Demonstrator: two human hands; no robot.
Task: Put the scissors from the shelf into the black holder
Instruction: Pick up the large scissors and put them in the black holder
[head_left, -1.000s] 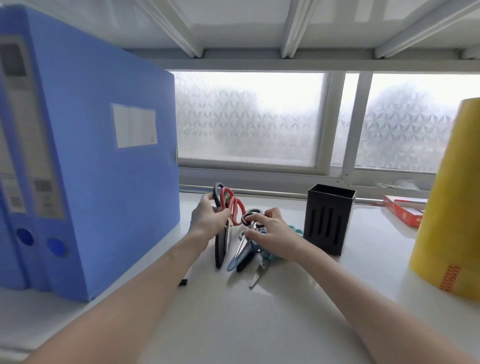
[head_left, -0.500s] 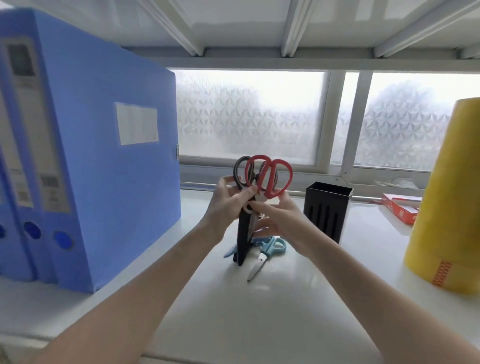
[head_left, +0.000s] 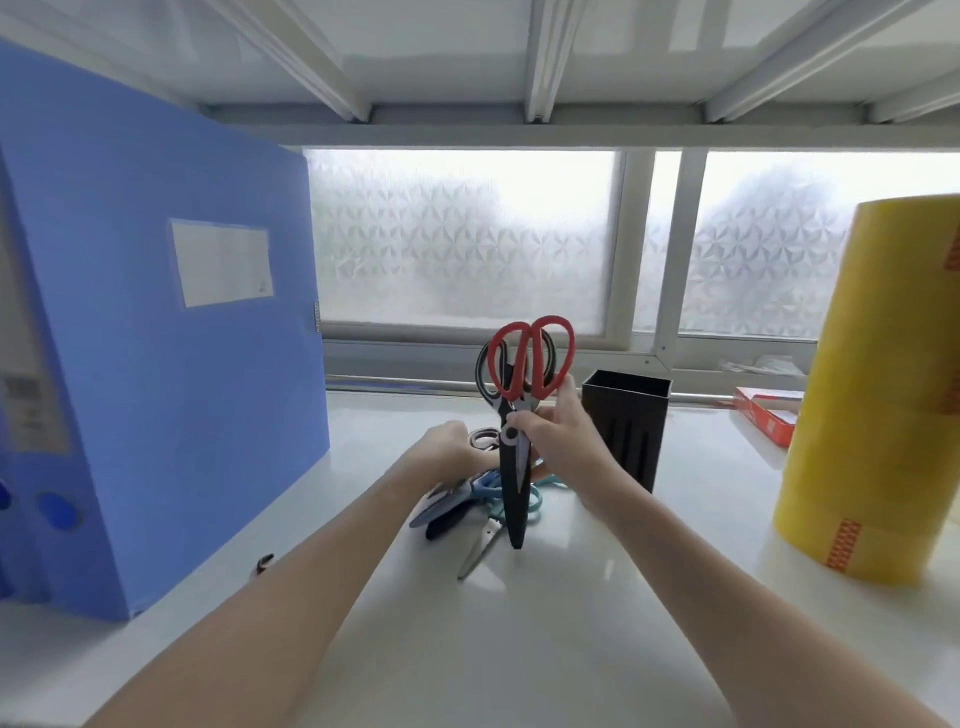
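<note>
My right hand (head_left: 558, 441) grips two pairs of scissors upright, handles up: a red-handled pair (head_left: 530, 358) and a black-handled pair (head_left: 514, 499) in a dark sheath whose tip touches the shelf. The black holder (head_left: 626, 415) stands just to the right of them, its top open. My left hand (head_left: 449, 449) rests low on the pile of scissors (head_left: 467, 506) lying flat on the shelf, with blue, teal and grey handles; its fingers curl over a grey handle ring (head_left: 484, 437). Part of the pile is hidden behind the hands.
A tall blue file box (head_left: 156, 364) stands at the left. A large stack of yellow tape rolls (head_left: 883, 415) fills the right side. A red box (head_left: 766, 415) lies at the back right by the frosted window. A small black clip (head_left: 265, 561) lies near the file box.
The upright red and black scissors passed from my left hand to my right hand. My left hand dropped down onto the pile lying on the shelf.
</note>
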